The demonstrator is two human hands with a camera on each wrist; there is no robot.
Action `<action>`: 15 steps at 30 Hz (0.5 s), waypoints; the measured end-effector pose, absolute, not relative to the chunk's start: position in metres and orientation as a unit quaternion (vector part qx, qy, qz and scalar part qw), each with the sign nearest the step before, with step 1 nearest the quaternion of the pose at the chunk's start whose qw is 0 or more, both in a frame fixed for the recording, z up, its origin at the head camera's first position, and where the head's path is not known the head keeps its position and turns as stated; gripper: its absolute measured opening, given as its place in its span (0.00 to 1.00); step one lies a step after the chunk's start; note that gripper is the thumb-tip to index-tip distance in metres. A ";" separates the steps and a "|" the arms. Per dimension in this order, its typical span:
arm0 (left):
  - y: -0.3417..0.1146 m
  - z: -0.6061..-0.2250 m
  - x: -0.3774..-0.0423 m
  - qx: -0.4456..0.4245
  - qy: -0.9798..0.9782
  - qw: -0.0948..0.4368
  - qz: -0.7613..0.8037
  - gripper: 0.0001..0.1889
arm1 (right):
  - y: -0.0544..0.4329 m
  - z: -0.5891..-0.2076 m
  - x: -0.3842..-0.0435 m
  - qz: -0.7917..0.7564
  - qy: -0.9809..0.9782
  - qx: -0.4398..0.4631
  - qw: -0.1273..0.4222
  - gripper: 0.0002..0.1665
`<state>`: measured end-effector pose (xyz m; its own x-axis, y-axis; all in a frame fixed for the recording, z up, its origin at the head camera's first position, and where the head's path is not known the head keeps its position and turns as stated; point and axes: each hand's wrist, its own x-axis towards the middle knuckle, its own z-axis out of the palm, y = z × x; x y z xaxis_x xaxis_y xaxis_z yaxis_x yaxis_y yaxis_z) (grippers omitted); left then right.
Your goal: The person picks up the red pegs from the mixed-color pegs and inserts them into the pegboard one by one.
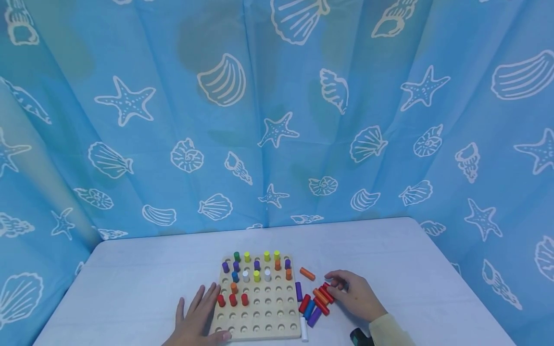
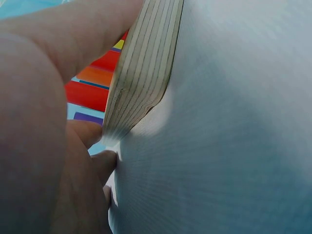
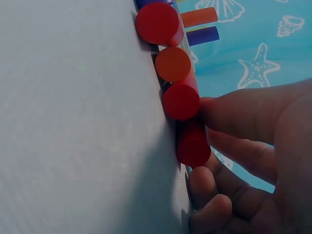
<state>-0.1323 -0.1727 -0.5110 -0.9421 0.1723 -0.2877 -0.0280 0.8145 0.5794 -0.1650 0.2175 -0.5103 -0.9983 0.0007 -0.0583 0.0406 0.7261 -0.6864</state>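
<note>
A curtain [image 1: 259, 96] is hung behind the worktop [image 1: 143, 269], on which a board [image 1: 272, 315] is set. Its left edge is touched by the left hand [image 1: 195, 317], fingers spread. By the right hand's [image 1: 357, 295] curled fingers, a red peg [image 3: 193, 146] is pinched among pegs [image 1: 309, 309] beside the board.

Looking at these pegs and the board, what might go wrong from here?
The right hand has its fingers at a red peg close beside another red peg; it might nudge that neighbour and set it rolling.

The left hand is at the board's left edge; a push there could shift it and jostle the standing pegs.

The loose white peg lies by the near right corner, where it might get knocked.
</note>
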 end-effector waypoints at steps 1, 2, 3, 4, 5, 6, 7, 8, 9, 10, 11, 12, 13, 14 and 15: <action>-0.173 -0.511 -0.132 0.038 0.938 0.166 0.303 0.64 | 0.218 -0.510 -0.165 -0.369 0.929 0.011 0.027 0.14; -0.173 -0.511 -0.132 0.037 0.938 0.165 0.301 0.64 | 0.218 -0.511 -0.165 -0.367 0.930 0.010 0.027 0.14; -0.173 -0.511 -0.133 0.037 0.939 0.165 0.299 0.64 | 0.218 -0.511 -0.165 -0.365 0.930 0.009 0.026 0.14; -0.173 -0.511 -0.133 0.036 0.939 0.164 0.299 0.64 | 0.217 -0.511 -0.165 -0.363 0.931 0.009 0.025 0.14; -0.173 -0.511 -0.133 0.036 0.940 0.163 0.298 0.64 | 0.217 -0.511 -0.165 -0.360 0.933 0.008 0.024 0.14; -0.173 -0.511 -0.133 0.037 0.941 0.162 0.296 0.64 | 0.217 -0.511 -0.165 -0.357 0.934 0.007 0.024 0.14; -0.173 -0.511 -0.133 0.037 0.941 0.161 0.295 0.64 | 0.217 -0.511 -0.165 -0.355 0.934 0.006 0.023 0.14; -0.173 -0.511 -0.133 0.039 0.942 0.160 0.294 0.64 | 0.217 -0.511 -0.165 -0.353 0.935 0.004 0.022 0.14; -0.173 -0.511 -0.133 0.039 0.941 0.160 0.295 0.64 | 0.217 -0.512 -0.166 -0.352 0.936 0.003 0.022 0.14; -0.174 -0.511 -0.133 0.040 0.941 0.160 0.297 0.64 | 0.217 -0.512 -0.165 -0.352 0.936 0.003 0.021 0.14; -0.174 -0.511 -0.133 0.042 0.940 0.160 0.298 0.64 | 0.217 -0.512 -0.165 -0.352 0.936 0.002 0.021 0.14; -0.174 -0.511 -0.133 0.043 0.940 0.160 0.299 0.64 | 0.217 -0.512 -0.165 -0.353 0.935 0.001 0.021 0.14; -0.174 -0.511 -0.132 0.044 0.939 0.160 0.301 0.64 | 0.217 -0.512 -0.165 -0.355 0.934 0.001 0.020 0.15; -0.174 -0.511 -0.132 0.044 0.939 0.161 0.301 0.64 | 0.217 -0.512 -0.165 -0.357 0.934 0.000 0.019 0.15; -0.174 -0.511 -0.132 0.043 0.939 0.162 0.302 0.64 | 0.217 -0.512 -0.164 -0.360 0.933 0.000 0.017 0.16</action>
<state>-0.1319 -0.1742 -0.5110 -0.9441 0.1785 -0.2772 -0.0165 0.8143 0.5802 -0.1643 0.2165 -0.5122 -0.9994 -0.0121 -0.0313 0.0120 0.7415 -0.6709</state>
